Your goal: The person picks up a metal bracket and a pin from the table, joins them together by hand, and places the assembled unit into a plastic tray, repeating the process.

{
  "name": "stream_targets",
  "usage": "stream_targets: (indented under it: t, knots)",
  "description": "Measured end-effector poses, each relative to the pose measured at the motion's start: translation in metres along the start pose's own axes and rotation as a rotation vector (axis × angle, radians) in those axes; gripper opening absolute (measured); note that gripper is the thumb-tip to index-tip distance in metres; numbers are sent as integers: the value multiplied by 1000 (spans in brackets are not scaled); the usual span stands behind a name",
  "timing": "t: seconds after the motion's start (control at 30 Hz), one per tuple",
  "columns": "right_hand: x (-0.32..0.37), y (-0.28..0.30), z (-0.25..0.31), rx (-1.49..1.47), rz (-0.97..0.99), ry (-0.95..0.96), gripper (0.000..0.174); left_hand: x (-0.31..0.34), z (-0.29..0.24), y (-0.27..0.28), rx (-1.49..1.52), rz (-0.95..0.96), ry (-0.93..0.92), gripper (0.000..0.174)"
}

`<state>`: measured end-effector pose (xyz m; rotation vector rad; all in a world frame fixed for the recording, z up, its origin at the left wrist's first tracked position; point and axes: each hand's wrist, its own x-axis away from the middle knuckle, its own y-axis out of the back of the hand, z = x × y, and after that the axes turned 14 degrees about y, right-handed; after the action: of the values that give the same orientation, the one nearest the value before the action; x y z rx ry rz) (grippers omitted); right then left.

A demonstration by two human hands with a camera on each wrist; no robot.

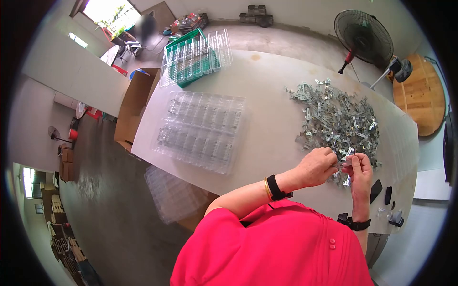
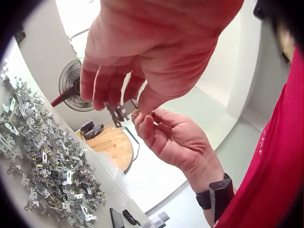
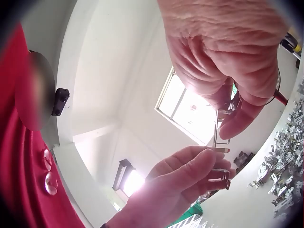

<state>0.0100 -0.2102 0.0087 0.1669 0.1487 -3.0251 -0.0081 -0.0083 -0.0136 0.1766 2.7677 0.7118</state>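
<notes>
In front of the body, both hands meet over the near edge of a heap of small bent metal brackets (image 1: 338,119). My left hand (image 1: 315,167) pinches a thin metal bracket (image 2: 122,110) with holes in it, between thumb and fingertips. Close against it, my right hand (image 1: 361,174) grips another thin metal bracket (image 3: 217,130) with thumb and finger; its long flat edge points toward the left hand (image 3: 180,183). A bent metal piece (image 3: 221,177) shows at the left fingers in the right wrist view. The fingers partly hide both brackets.
Left of the heap lies a clear plastic compartment tray (image 1: 202,128). Behind it, another clear tray sits on a green basket (image 1: 191,71). An open cardboard box (image 1: 128,112) stands by the table's left edge. A phone (image 1: 376,190) and small dark items lie at right; a fan (image 1: 363,38) stands beyond.
</notes>
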Motion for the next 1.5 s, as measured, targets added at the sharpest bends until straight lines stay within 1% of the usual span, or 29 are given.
stream_targets:
  t: [0.13, 0.2, 0.23, 0.3, 0.37, 0.4, 0.47, 0.5, 0.53, 0.6, 0.67, 0.73, 0.8, 0.87, 0.9, 0.93, 0.97, 1.03, 1.07, 1.13, 1.17, 1.23, 1.27, 1.4, 1.5]
  knots:
    - [-2, -4, 0, 4, 48, 23, 14, 0, -4, 9, -119, -34, -32, 17]
    - [-2, -14, 12, -7, -33, -44, 16, -1, 1, 11, -112, -36, 24, 15]
    - [-3, -16, 12, -11, -30, -42, 16, -3, 2, 18, -118, -39, 24, 15]
    - [-6, -19, 12, 40, -90, 36, 17, -7, 6, 37, -100, -88, 96, 13]
    - [-5, -13, 8, 22, -67, 39, 18, -12, 16, 65, -118, -229, 101, 13]
    - [-4, -13, 9, 45, -29, 27, 17, -13, 21, 82, -135, -271, 181, 13]
    - [-1, -10, 7, 64, 12, 17, 17, -15, 41, 122, -140, -403, 167, 12]
    - [1, -8, 2, 58, 42, -4, 17, -13, 48, 146, -69, -439, 254, 13]
    - [3, -5, -2, 52, 72, -26, 16, -10, 52, 171, -66, -508, 314, 14]
    - [7, -1, -8, 60, 73, -43, 16, 5, 82, 217, -311, -645, 405, 16]
    - [11, 5, -11, 72, 68, -84, 15, 22, 97, 265, -472, -705, 517, 19]
    - [14, 13, -15, 77, 74, -93, 15, 44, 130, 310, -581, -769, 627, 23]
    - [17, 16, -15, 89, 71, -110, 14, 67, 164, 355, -720, -746, 786, 28]
    - [20, 15, -13, 104, 52, -136, 14, 87, 183, 388, -874, -732, 925, 28]
    - [22, 15, -13, 123, 46, -162, 13, 96, 192, 399, -895, -731, 984, 28]
    - [23, 15, -14, 125, 44, -166, 13, 105, 201, 408, -916, -732, 1044, 28]
    - [24, 15, -15, 132, 45, -176, 13, 112, 212, 415, -916, -728, 1045, 28]
    - [24, 12, -16, 140, 44, -184, 13, 122, 234, 424, -973, -670, 1267, 29]
    - [23, 10, -15, 145, 45, -197, 13, 124, 242, 425, -973, -669, 1263, 29]
    - [20, 6, -15, 153, 43, -209, 13, 127, 254, 424, -925, -625, 1358, 28]
    - [18, 3, -14, 161, 41, -212, 14, 127, 259, 423, -921, -623, 1358, 28]
    - [13, -2, -14, 173, 43, -220, 14, 127, 268, 419, -895, -644, 1414, 27]
    - [10, -4, -15, 175, 56, -222, 14, 124, 270, 418, -893, -625, 1448, 26]
    - [3, -19, -14, 178, 90, -251, 14, 124, 285, 415, -905, -620, 1418, 24]
    - [3, -25, -16, 169, 117, -258, 14, 119, 287, 413, -938, -561, 1417, 25]
